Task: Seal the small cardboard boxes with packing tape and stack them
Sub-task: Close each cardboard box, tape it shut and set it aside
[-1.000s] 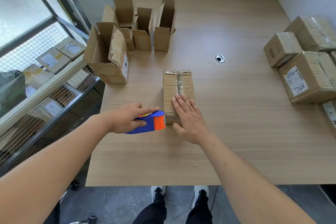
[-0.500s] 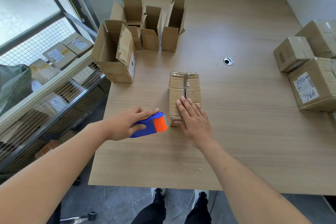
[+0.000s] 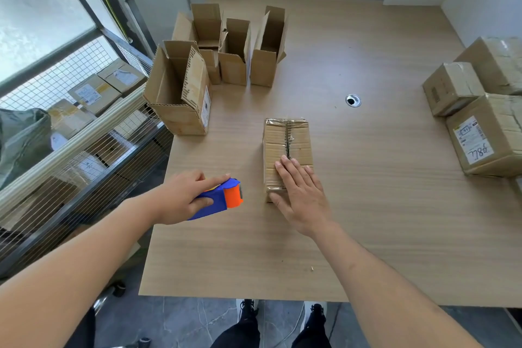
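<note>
A small closed cardboard box (image 3: 286, 138) lies flat in the middle of the wooden table (image 3: 381, 220), with clear tape along its top seam. My right hand (image 3: 300, 195) presses flat on the box's near end, fingers straight. To the left, my left hand (image 3: 183, 200) grips a blue and orange tape dispenser (image 3: 223, 199), which is held a short way off the box. Several open, unsealed boxes (image 3: 234, 48) stand upright at the table's back left, the largest one (image 3: 180, 93) nearest the left edge.
Taped boxes with labels (image 3: 480, 133) sit along the table's right side. A round cable hole (image 3: 353, 100) is set in the table behind the box. A wire-mesh rack (image 3: 70, 121) holding parcels runs along the left. My feet show below the near table edge.
My left hand has drawn the tape dispenser leftward, away from the box's near end. My right hand has stayed pressed on the box. The camera has shifted slightly.
</note>
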Available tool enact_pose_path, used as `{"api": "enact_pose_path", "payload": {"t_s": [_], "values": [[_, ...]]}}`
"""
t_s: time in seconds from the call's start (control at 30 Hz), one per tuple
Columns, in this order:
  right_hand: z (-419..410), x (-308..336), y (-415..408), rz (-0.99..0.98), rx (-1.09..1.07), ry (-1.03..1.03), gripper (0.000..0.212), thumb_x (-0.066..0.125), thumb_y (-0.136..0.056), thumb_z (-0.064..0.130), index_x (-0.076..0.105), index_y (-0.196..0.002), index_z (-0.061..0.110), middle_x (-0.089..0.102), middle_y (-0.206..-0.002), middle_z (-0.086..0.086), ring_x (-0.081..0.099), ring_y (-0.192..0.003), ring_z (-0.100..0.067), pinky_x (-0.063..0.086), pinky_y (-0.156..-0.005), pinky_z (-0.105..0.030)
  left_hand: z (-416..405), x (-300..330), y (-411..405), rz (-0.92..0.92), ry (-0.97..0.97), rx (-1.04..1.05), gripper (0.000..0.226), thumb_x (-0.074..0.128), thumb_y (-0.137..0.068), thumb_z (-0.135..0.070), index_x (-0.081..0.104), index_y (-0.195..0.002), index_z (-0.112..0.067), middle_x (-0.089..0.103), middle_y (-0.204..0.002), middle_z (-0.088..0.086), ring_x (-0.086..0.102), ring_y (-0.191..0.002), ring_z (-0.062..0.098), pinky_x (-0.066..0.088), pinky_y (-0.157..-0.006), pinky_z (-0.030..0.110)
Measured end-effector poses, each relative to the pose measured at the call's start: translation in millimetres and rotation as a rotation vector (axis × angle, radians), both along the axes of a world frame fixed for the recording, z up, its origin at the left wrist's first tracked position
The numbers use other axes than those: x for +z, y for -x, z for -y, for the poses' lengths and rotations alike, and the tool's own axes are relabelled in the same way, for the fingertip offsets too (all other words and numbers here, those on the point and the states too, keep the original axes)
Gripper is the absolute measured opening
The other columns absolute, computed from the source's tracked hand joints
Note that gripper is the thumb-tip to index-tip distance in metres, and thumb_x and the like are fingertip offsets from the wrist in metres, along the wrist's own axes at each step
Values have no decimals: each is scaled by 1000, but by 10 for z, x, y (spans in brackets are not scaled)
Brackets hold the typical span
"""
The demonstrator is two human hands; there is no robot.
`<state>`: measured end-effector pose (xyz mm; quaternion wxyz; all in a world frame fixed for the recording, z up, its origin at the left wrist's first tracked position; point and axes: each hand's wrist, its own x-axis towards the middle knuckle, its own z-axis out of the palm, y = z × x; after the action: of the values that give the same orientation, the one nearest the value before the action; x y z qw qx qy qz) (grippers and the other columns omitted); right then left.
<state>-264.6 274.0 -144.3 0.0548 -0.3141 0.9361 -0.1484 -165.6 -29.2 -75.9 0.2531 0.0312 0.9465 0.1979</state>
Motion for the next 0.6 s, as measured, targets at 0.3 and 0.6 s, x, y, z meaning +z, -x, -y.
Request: {"api": "enact_pose_path", "payload": {"t_s": [0.3, 0.6], "values": [[215, -41, -54, -69, -186, 133, 68, 49, -86, 69, 58, -139, 28, 48, -154, 9, 37, -147, -14, 18, -124, -37, -698, 46, 262, -3, 327, 93, 60, 35, -103, -52, 15, -160, -43, 54, -117, 12, 57, -101, 31, 46, -77, 37], [292, -43, -66, -67, -212, 66, 69, 49, -85, 67, 58, -139, 26, 49, -154, 6, 37, -147, -17, 14, -125, -37, -1343, -131, 364, 62, 530, 334, 65, 49, -100, -45, 26, -156, -23, 48, -131, 21, 54, -117, 38, 44, -96, 42]]}}
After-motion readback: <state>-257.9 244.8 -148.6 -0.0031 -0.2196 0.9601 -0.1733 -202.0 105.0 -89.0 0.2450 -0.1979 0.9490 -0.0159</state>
